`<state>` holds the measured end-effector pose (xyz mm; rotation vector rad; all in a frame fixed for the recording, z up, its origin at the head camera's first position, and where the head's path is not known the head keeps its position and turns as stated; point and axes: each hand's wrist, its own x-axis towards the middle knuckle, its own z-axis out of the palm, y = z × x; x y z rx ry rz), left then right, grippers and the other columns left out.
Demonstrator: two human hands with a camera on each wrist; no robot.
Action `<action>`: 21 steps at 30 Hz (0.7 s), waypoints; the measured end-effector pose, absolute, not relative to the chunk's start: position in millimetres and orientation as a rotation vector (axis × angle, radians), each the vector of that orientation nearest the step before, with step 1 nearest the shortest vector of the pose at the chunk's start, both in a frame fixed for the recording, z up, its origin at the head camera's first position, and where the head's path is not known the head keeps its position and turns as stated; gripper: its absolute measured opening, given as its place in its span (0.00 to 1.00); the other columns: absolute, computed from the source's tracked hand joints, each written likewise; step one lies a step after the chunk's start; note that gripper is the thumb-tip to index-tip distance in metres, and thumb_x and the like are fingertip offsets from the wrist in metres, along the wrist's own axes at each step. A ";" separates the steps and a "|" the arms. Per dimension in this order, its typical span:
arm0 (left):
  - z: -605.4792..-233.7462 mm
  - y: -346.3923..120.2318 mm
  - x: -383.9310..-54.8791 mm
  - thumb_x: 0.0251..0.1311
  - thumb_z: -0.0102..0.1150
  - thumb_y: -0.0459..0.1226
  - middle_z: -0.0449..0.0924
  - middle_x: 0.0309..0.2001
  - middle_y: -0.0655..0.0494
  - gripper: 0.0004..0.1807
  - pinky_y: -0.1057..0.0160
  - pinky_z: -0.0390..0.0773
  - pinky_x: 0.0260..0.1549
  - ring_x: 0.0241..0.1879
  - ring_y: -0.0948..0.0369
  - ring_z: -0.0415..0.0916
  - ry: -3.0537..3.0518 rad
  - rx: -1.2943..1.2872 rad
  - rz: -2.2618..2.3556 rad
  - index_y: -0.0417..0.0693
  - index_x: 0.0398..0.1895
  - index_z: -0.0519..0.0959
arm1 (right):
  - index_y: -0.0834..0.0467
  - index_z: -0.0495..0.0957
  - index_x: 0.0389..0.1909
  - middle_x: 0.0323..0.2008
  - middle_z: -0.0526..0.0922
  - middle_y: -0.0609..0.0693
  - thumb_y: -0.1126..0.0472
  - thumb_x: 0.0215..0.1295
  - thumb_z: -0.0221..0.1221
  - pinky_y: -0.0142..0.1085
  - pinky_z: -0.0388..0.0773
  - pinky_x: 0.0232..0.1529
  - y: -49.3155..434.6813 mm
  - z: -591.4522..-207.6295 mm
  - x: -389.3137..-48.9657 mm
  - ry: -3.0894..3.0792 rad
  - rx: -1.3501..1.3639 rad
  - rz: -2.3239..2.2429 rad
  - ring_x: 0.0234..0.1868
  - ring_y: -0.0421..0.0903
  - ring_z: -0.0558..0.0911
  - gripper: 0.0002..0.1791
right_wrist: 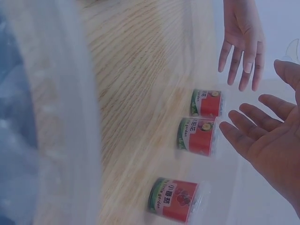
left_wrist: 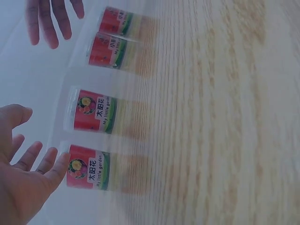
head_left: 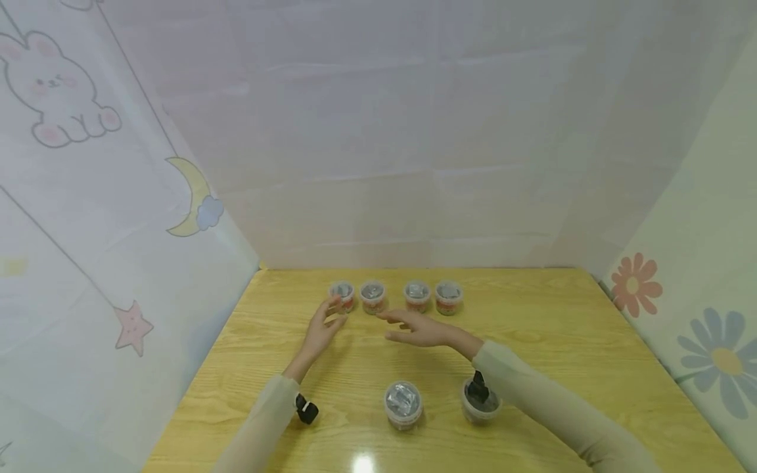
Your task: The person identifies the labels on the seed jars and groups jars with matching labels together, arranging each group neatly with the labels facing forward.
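My left hand [head_left: 321, 332] hovers with loosely spread fingers, its fingertips overlapping the leftmost back tub [head_left: 347, 303] in the head view. The right hand [head_left: 421, 328] reaches leftward over the table, fingers extended and holding nothing. Behind the hands stand two pairs of small clear plastic tubs with silvery stuff under the tops; the second tub [head_left: 372, 293] belongs to the left pair, a third tub [head_left: 416, 293] and the rightmost tub [head_left: 449, 297] to the right. Red and green "My little garden" labels [left_wrist: 93, 111] show in the left wrist view, some picturing flowers, others tomatoes [right_wrist: 180, 197].
Nearer on the wooden table [head_left: 331, 427] stand a front tub [head_left: 403, 402] and another tub [head_left: 480, 410], the latter partly covered by the right wrist camera [head_left: 478, 386]. Pale printed sheets [head_left: 414, 164] rise behind and beside the table.
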<state>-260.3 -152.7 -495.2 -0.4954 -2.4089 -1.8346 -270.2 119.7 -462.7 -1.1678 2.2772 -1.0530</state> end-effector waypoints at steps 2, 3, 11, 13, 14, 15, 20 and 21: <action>-495.2 -152.2 -259.8 0.64 0.52 0.30 0.57 0.63 0.28 0.29 0.39 0.67 0.55 0.61 0.32 0.57 -2.410 -0.518 -1.845 0.31 0.66 0.57 | 0.60 0.55 0.69 0.66 0.62 0.58 0.49 0.70 0.48 0.55 0.63 0.62 121.3 -462.1 -270.5 2.285 -1.168 -1.059 0.65 0.58 0.63 0.32; -495.1 -151.9 -259.5 0.64 0.52 0.30 0.57 0.63 0.28 0.29 0.39 0.67 0.56 0.61 0.32 0.57 -2.410 -0.524 -1.853 0.31 0.66 0.57 | 0.60 0.55 0.69 0.66 0.63 0.58 0.49 0.70 0.48 0.55 0.64 0.62 122.0 -462.0 -270.7 2.294 -1.173 -1.058 0.65 0.58 0.64 0.32; -493.6 -148.0 -256.8 0.63 0.53 0.29 0.59 0.62 0.30 0.29 0.42 0.70 0.54 0.60 0.36 0.61 -2.434 -0.570 -1.802 0.29 0.65 0.57 | 0.59 0.55 0.70 0.66 0.63 0.55 0.51 0.70 0.49 0.55 0.63 0.62 127.0 -460.0 -268.8 2.288 -1.176 -1.072 0.66 0.56 0.64 0.31; -492.7 -146.7 -256.3 0.62 0.53 0.29 0.60 0.62 0.31 0.29 0.43 0.70 0.55 0.60 0.37 0.61 -2.436 -0.592 -1.805 0.30 0.65 0.58 | 0.57 0.55 0.70 0.66 0.62 0.55 0.51 0.70 0.49 0.56 0.63 0.62 128.0 -458.3 -266.5 2.285 -1.180 -1.079 0.66 0.56 0.63 0.31; -492.3 -146.0 -256.0 0.62 0.54 0.29 0.61 0.62 0.31 0.29 0.43 0.70 0.55 0.60 0.38 0.62 -2.438 -0.604 -1.807 0.30 0.65 0.58 | 0.57 0.55 0.70 0.66 0.62 0.56 0.51 0.70 0.49 0.56 0.63 0.62 128.3 -457.4 -265.3 2.284 -1.182 -1.080 0.66 0.56 0.63 0.31; -491.9 -145.5 -255.7 0.62 0.54 0.28 0.61 0.62 0.32 0.29 0.43 0.70 0.55 0.60 0.38 0.61 -2.438 -0.617 -1.812 0.30 0.65 0.58 | 0.57 0.55 0.70 0.67 0.62 0.56 0.50 0.70 0.49 0.55 0.63 0.62 128.6 -456.9 -264.3 2.286 -1.187 -1.077 0.66 0.56 0.63 0.31; -491.8 -143.8 -253.4 0.63 0.53 0.29 0.61 0.63 0.34 0.29 0.41 0.68 0.56 0.61 0.35 0.60 -2.452 -0.679 -1.827 0.32 0.65 0.58 | 0.58 0.54 0.70 0.68 0.59 0.56 0.49 0.70 0.48 0.56 0.62 0.63 130.7 -456.3 -258.1 2.264 -1.189 -1.062 0.67 0.57 0.62 0.32; -492.1 -143.6 -252.8 0.63 0.53 0.30 0.61 0.63 0.34 0.28 0.41 0.67 0.56 0.61 0.35 0.59 -2.457 -0.687 -1.826 0.33 0.65 0.58 | 0.58 0.54 0.70 0.68 0.59 0.56 0.49 0.70 0.48 0.56 0.62 0.63 131.3 -456.7 -256.9 2.257 -1.187 -1.058 0.67 0.57 0.61 0.32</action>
